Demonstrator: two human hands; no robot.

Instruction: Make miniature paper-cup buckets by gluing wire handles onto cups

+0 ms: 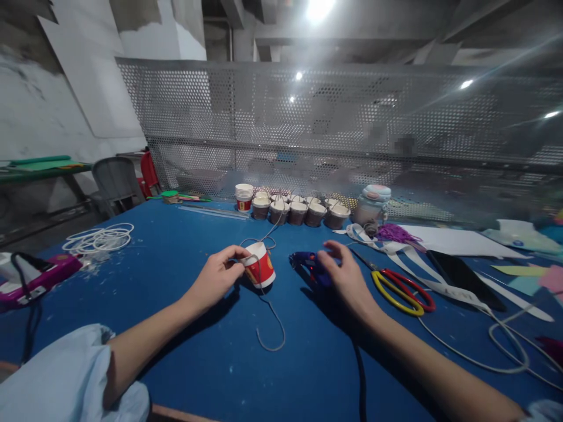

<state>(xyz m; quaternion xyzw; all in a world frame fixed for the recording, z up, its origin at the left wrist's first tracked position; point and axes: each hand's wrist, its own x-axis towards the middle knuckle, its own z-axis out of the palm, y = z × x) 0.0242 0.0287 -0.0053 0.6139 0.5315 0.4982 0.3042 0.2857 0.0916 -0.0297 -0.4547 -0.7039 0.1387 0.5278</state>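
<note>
My left hand pinches the rim of a small red and white paper cup, which is tilted on its side above the blue table. A thin grey cord runs over the cup and ends in a loose curl in front of it. My right hand is over a blue hot glue gun, its thumb and index finger apart. The gun's nozzle points left toward the cup, and its back part is hidden by the hand. A black cable trails from beneath my right forearm.
Several brown-wrapped cups and a stack of paper cups line the back, before a perforated metal screen. Scissors, white ribbon, purple yarn and a black phone lie right; coiled white cord and a power strip left.
</note>
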